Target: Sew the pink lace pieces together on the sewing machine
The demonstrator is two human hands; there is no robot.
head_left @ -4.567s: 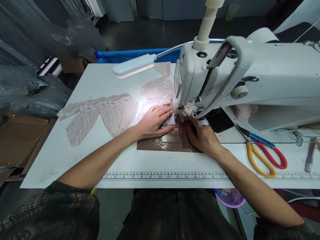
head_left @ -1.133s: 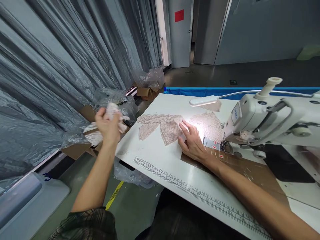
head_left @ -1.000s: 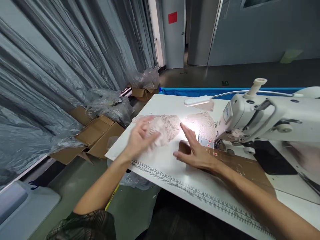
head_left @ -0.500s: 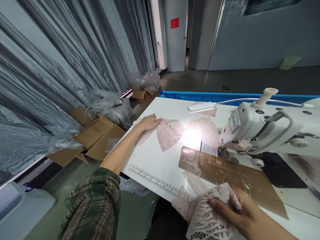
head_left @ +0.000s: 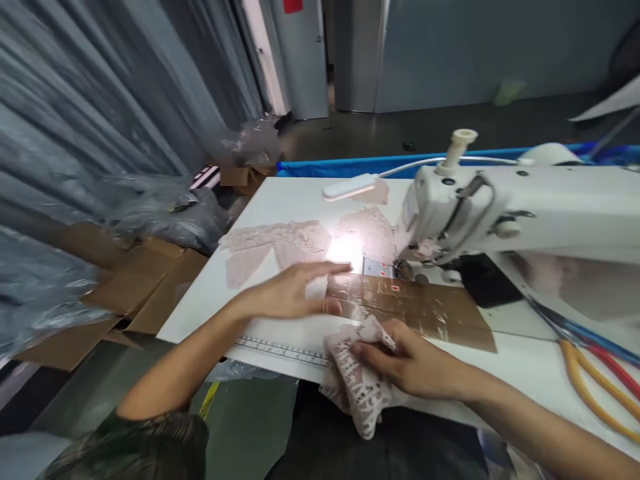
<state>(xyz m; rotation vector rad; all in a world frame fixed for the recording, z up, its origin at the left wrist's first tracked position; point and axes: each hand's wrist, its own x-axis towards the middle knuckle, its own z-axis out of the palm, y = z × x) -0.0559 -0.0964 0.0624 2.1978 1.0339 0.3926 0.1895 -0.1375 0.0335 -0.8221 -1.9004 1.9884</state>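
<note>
My right hand (head_left: 400,360) pinches a bunched piece of pale pink lace fabric (head_left: 357,380) over the table's front edge, part of it hanging down. My left hand (head_left: 290,290), somewhat blurred, is above the table with thumb and fingers apart and nothing between them. It lies just left of a brown taped board (head_left: 415,310). Behind it are flat lace pieces (head_left: 280,237) on the white table (head_left: 200,310). Another lace piece (head_left: 373,233) rests beside the needle area of a white sewing machine (head_left: 465,207).
A white lamp (head_left: 350,188) shines on the table. Scissors with orange handles (head_left: 595,390) lie at the right. A printed ruler (head_left: 285,351) runs along the front edge. Cardboard boxes (head_left: 135,280) and plastic wrap (head_left: 165,207) stand on the floor at left.
My left hand has left the lace pieces at the far left and come right, toward my right hand. The lace under it now spreads wider. The camera view has turned right.
</note>
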